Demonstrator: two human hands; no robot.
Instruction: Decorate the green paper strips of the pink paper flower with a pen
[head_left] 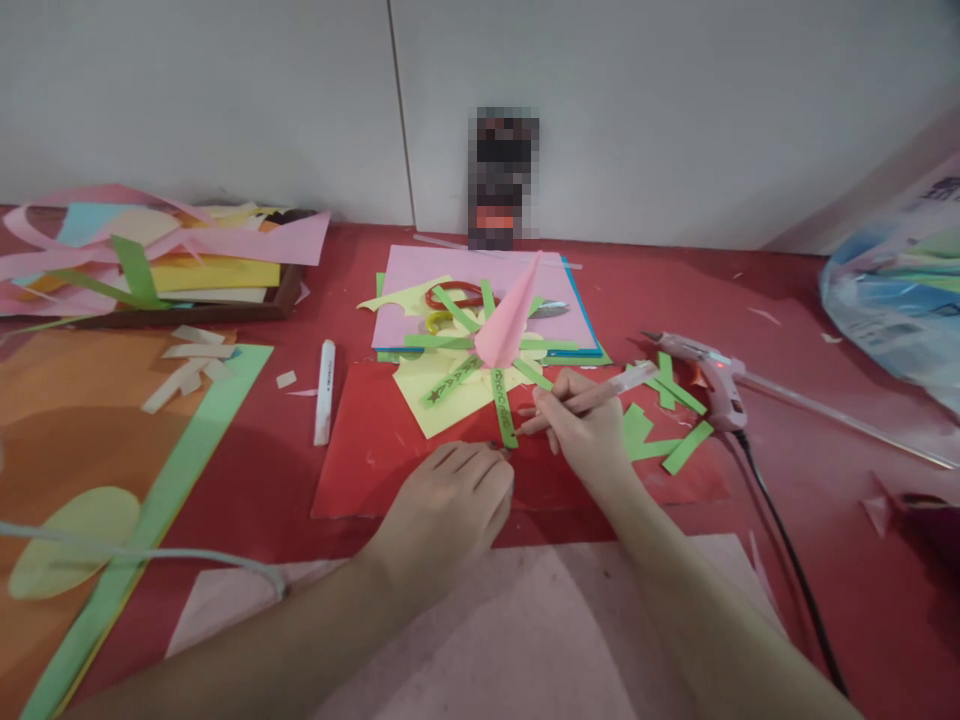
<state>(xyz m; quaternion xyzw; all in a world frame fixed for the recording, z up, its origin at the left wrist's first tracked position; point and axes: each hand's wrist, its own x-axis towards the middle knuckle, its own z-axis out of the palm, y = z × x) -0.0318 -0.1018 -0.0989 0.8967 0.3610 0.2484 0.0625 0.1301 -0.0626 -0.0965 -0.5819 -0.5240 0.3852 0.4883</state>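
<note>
A pink paper cone [508, 315] stands on a pale yellow scalloped paper piece, with several green strips spreading out from its base. One green paper strip [501, 400] points toward me and carries dark drawn marks; another strip [452, 382] at its left shows a star and letter-like marks. My right hand [589, 425] is closed around a marker [600, 390] with a pale barrel, its tip at the near strip's lower end. My left hand [450, 500] lies palm down with fingers curled, its fingertips at that same strip end; their undersides are hidden.
A capped white marker [324, 392] lies left of the red board [360, 460]. Scissors [457, 295] rest behind the cone on pink sheets. At right are loose green strips [686, 450] and a corded glue gun [712, 375]. A tray of paper scraps [289, 290] stands back left.
</note>
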